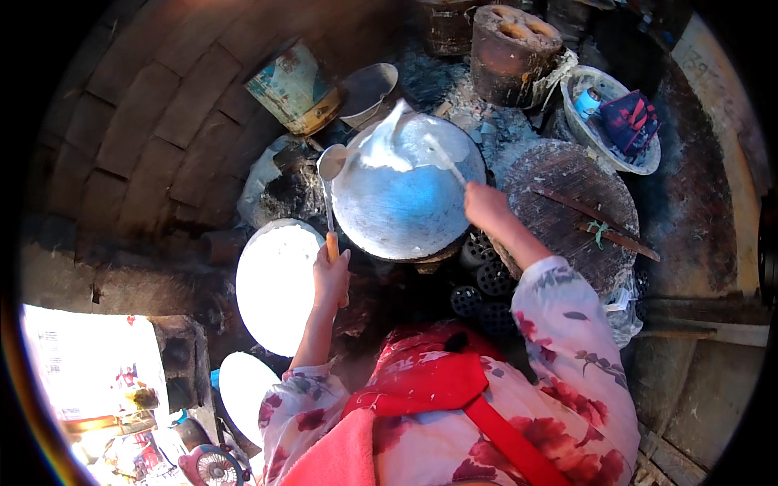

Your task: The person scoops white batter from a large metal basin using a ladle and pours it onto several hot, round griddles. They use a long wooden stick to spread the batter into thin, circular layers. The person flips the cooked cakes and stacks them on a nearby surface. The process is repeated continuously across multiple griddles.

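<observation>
My left hand [332, 279] is closed round the orange wooden handle of a metal ladle [331, 165], whose round head is raised at the left edge of a round flat griddle [401, 211]. My right hand [486, 209] grips a thin, pale flat tool [446, 159], which reaches over the right part of the griddle. A white, thin sheet of material [387, 144] lies on the griddle's far part, with a peak sticking up. Left of the griddle, below my ladle, is a large white round container [267, 283], too bright to make out its contents.
A round wooden board [567, 178] with long sticks is at right. Behind it sit a basin [648, 164] holding a bag, and a clay cylinder [510, 69]. A rusty can [284, 85] and metal pot [365, 85] stand beyond the griddle. Perforated black briquettes [494, 278] lie below it.
</observation>
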Available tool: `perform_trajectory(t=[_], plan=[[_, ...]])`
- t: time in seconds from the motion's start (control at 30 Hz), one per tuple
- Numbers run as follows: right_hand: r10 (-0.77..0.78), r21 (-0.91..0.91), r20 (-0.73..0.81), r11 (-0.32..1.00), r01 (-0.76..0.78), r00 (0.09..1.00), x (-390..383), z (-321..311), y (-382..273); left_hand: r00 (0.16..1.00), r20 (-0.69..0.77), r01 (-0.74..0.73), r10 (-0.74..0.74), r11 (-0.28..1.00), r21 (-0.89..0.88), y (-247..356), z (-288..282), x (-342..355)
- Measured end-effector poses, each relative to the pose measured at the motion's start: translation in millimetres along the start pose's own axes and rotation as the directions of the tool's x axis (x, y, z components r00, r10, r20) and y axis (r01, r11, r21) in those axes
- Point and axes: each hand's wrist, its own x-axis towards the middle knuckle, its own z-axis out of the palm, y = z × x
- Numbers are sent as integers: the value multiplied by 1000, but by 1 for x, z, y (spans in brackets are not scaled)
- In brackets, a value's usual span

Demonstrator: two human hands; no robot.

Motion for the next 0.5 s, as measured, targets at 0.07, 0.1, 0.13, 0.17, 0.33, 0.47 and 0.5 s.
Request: perform_trajectory(t=[0.07, 0.1, 0.13, 0.17, 0.33, 0.47, 0.5], plan=[[-91, -51, -61, 995, 88, 994, 14, 8, 4, 998, 38, 54, -50, 992, -114, 3, -1, -2], [-195, -110, -26, 975, 191, 980, 14, 21, -1, 998, 37, 56, -52, 991, -125, 6, 1, -4], [-290, -172, 15, 942, 288, 957, 8, 30, -12, 998, 42, 59, -54, 988, -141, 11, 5, -6], [-368, -134, 42, 919, 370, 929, -3, 21, -23, 997, 43, 64, -58, 986, -156, 15, 8, -9], [-200, -117, 165, 968, 220, 966, -4, -9, -19, 997, -2, -79, 79, 982, -174, 19, 3, -35], [-283, -161, -29, 948, 275, 959, 38, -4, -5, 993, 71, -72, 94, 962, -265, 24, 6, -25], [-314, -161, 68, 933, 321, 947, 34, 5, -9, 993, 80, -58, 84, 956, -288, 26, 8, -26]])
